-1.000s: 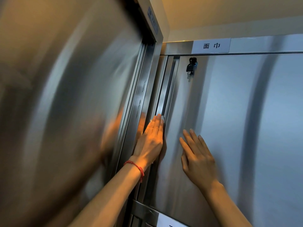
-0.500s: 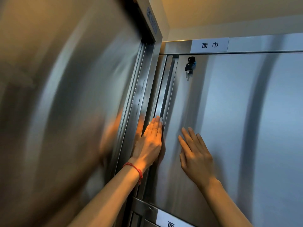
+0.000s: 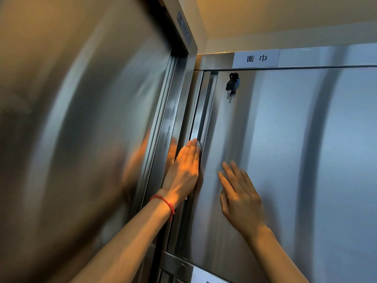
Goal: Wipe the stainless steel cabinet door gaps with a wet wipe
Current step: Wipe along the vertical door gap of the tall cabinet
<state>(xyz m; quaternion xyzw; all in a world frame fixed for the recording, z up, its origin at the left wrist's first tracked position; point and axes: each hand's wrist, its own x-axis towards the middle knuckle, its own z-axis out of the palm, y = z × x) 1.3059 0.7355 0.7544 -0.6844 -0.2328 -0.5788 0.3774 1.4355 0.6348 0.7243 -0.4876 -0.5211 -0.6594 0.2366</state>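
Note:
A stainless steel cabinet door (image 3: pixel 285 150) fills the right half of the view. Along its left edge runs a narrow vertical gap (image 3: pixel 201 111). My left hand (image 3: pixel 184 172), with a red string at the wrist, lies flat with straight fingers against this gap. It presses a white wet wipe (image 3: pixel 199 144) into the gap, and only a small corner of the wipe shows past the fingertips. My right hand (image 3: pixel 238 193) rests flat on the door face, fingers spread and straight, just right of the gap.
A key bunch (image 3: pixel 231 85) hangs from the lock near the door's top left. A white label (image 3: pixel 256 58) sits on the frame above. A large steel panel (image 3: pixel 85 129) stands close on the left. A lower door with another label (image 3: pixel 204 275) begins below.
My left hand with the wipe sits slightly lower along the gap than a second ago. My right hand has stayed flat on the door.

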